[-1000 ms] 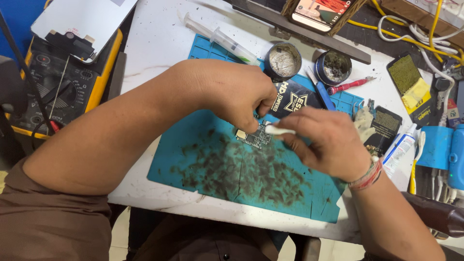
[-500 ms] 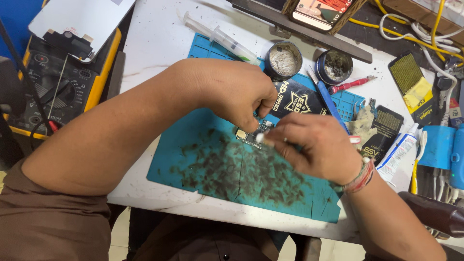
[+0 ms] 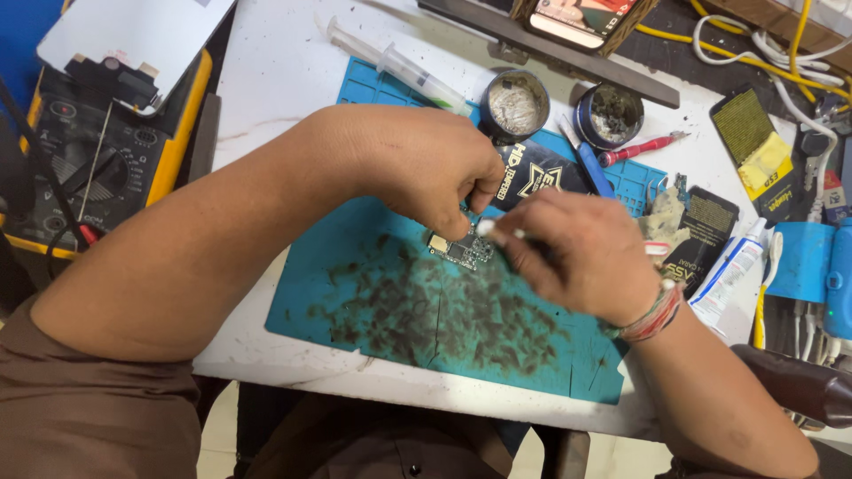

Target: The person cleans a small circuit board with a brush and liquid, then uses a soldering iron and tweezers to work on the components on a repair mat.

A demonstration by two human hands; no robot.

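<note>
A small circuit board (image 3: 461,248) lies on a stained teal work mat (image 3: 399,302). My left hand (image 3: 426,168) reaches across and pinches the board's upper edge with its fingertips. My right hand (image 3: 581,257) is closed around a thin white-tipped tool (image 3: 490,231), whose tip touches the board's right side. The right hand is blurred from motion and wears a thread bracelet (image 3: 652,319) at the wrist. Most of the tool's shaft is hidden inside the fist.
A syringe (image 3: 399,66) lies at the mat's top. Two round tins (image 3: 516,105) (image 3: 612,113), a red-handled tool (image 3: 639,149), a black pouch (image 3: 541,173) and a tube (image 3: 732,270) crowd the right. A yellow multimeter (image 3: 98,151) stands left. Cables (image 3: 781,44) run along the back.
My right hand has slid leftward and the tool's white tip has moved along the board's right side. My left hand keeps its pinch on the board.
</note>
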